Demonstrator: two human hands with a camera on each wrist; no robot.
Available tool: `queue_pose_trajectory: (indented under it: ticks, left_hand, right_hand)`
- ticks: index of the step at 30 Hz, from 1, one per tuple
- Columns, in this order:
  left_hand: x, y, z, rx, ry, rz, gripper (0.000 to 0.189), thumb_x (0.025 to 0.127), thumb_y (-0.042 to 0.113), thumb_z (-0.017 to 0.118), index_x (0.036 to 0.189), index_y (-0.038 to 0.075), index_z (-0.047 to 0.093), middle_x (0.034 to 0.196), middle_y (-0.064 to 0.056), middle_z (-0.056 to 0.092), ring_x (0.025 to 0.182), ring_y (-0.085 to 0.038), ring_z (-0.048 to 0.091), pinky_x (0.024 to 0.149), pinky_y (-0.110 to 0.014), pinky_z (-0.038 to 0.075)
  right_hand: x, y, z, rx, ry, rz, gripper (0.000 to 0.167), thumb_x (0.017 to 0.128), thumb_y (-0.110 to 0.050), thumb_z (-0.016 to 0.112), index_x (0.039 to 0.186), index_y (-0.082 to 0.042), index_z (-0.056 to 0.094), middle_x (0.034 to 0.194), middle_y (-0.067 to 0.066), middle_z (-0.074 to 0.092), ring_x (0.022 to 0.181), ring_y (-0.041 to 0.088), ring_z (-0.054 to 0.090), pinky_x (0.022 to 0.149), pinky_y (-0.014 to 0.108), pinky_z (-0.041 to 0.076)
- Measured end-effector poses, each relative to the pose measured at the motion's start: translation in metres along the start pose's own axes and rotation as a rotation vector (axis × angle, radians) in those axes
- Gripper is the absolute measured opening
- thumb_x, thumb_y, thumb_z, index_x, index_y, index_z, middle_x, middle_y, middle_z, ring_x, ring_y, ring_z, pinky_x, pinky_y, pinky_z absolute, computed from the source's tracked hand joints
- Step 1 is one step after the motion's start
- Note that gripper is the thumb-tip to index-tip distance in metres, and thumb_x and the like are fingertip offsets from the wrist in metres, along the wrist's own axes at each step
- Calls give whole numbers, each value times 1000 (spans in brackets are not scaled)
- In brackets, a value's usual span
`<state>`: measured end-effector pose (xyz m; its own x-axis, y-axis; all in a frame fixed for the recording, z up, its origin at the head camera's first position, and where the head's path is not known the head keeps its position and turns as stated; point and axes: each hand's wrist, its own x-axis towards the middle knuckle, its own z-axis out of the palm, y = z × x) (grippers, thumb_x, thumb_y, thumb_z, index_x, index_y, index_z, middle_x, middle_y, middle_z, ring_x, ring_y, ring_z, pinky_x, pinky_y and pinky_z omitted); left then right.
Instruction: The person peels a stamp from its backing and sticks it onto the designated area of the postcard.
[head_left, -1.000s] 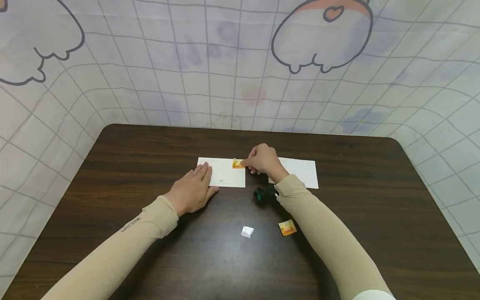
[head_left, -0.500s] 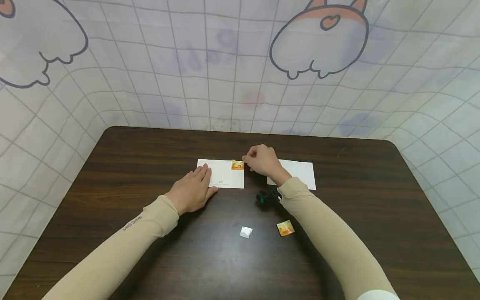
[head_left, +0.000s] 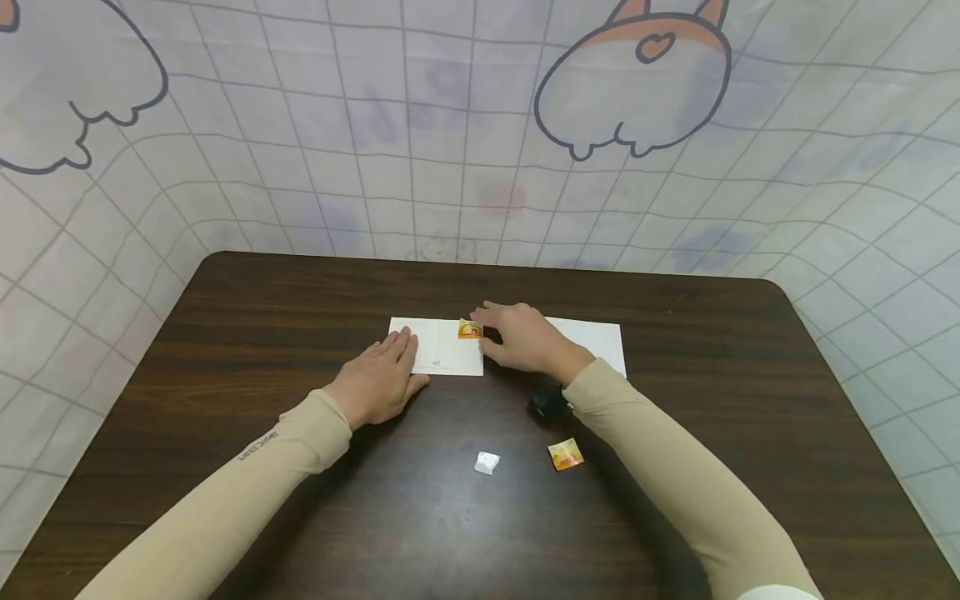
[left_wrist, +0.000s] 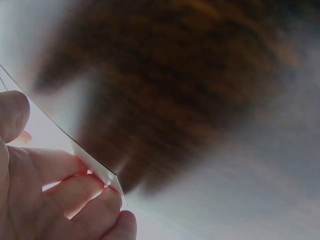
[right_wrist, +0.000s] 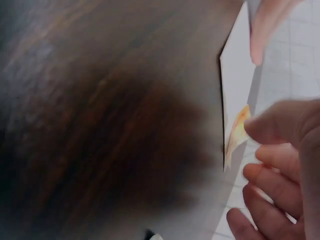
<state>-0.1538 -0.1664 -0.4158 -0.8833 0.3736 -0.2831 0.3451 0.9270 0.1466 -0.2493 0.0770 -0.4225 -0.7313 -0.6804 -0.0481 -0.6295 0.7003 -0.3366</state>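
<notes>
My left hand lies with extended fingers over the left part of a white postcard, which has a faint middle line and small print. An orange-and-yellow stamp sits at the postcard's upper right corner. Right at the stamp's right edge is my right hand, thumb and forefinger apart. In the right wrist view, the thumb tip overlaps the stamp, which curves up from the card at one end. The left wrist view has the left fingers along the card's edge.
A second white card lies to the right, partly behind the right hand and forearm. Closer in are a small black object beside the right sleeve, a small white piece and another orange-and-yellow square. A printed curtain hangs behind the table.
My right thumb and forefinger were together at the stamp's right edge; they have since parted, and the hand has turned over that edge. The left hand stays on the postcard.
</notes>
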Motion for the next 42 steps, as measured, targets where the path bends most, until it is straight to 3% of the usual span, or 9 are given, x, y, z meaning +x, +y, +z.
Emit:
queue_pose_trajectory:
  ticks: [3, 4, 7, 12, 21, 27, 32, 36, 42]
  left_hand:
    - [0, -1, 0, -1, -1, -3, 67, 112, 37, 41, 158, -11, 29, 168, -29, 27, 157, -42, 30, 128, -56, 30]
    - [0, -1, 0, -1, 0, -3, 67, 112, 37, 41, 158, -11, 30, 168, -29, 27, 157, -42, 30, 128, -56, 31]
    - [-1, 0, 0, -1, 1, -2, 67, 112, 36, 42, 158, -10, 30, 168, -28, 27, 157, -42, 30, 128, -56, 31]
    - [-1, 0, 0, 5, 10, 2, 66, 112, 36, 41, 158, -10, 30, 168, -28, 28, 157, -42, 31, 127, -56, 32]
    - [-3, 3, 1, 5, 21, 18, 65, 112, 35, 41, 157, -10, 31, 167, -29, 29, 157, -42, 32, 127, -56, 33]
    - [-3, 4, -2, 5, 23, 15, 67, 112, 36, 41, 157, -12, 30, 167, -30, 29, 156, -43, 32, 127, -57, 33]
    - [-4, 4, -4, 4, 12, 0, 67, 112, 37, 42, 157, -12, 30, 167, -30, 28, 157, -43, 31, 127, -57, 32]
    - [-3, 4, -3, -2, 8, 2, 67, 112, 37, 41, 157, -12, 30, 167, -30, 28, 156, -44, 31, 127, -57, 32]
    - [-1, 5, -2, 6, 20, 7, 66, 112, 36, 42, 156, -12, 31, 166, -31, 29, 156, -44, 32, 126, -57, 33]
  right_hand:
    - [1, -2, 2, -31, -42, -57, 51, 99, -24, 60, 148, -11, 57, 156, 11, 54, 117, 29, 73, 107, 47, 56]
    - [2, -3, 2, -38, -56, -68, 52, 99, -25, 60, 150, -12, 56, 157, 11, 53, 115, 30, 73, 111, 48, 53]
    - [4, -6, 3, -51, -90, -82, 56, 99, -27, 61, 152, -12, 53, 159, 10, 50, 104, 30, 76, 109, 45, 55]
    - [6, -8, 7, -108, -90, -96, 56, 101, -37, 61, 152, -13, 53, 159, 8, 51, 132, 26, 65, 112, 46, 54]
    - [-2, -14, 11, -199, -99, -115, 69, 101, -58, 58, 152, -12, 53, 160, 9, 49, 138, 30, 60, 108, 46, 56]
    - [-3, -20, 5, -229, -248, -88, 89, 99, -70, 50, 162, -10, 33, 172, 10, 28, 158, 24, 34, 130, 49, 30]
    - [-8, -19, 3, -190, -367, -69, 105, 95, -77, 48, 168, -14, 7, 177, 5, 2, 165, 21, 9, 133, 58, 16]
    - [-11, -17, 4, -178, -377, -60, 108, 93, -79, 47, 168, -15, 3, 177, 4, -3, 165, 21, 5, 132, 61, 13]
    - [-19, -15, 0, -173, -363, -33, 111, 91, -81, 49, 167, -13, 6, 177, 5, 1, 165, 20, 8, 134, 56, 10]
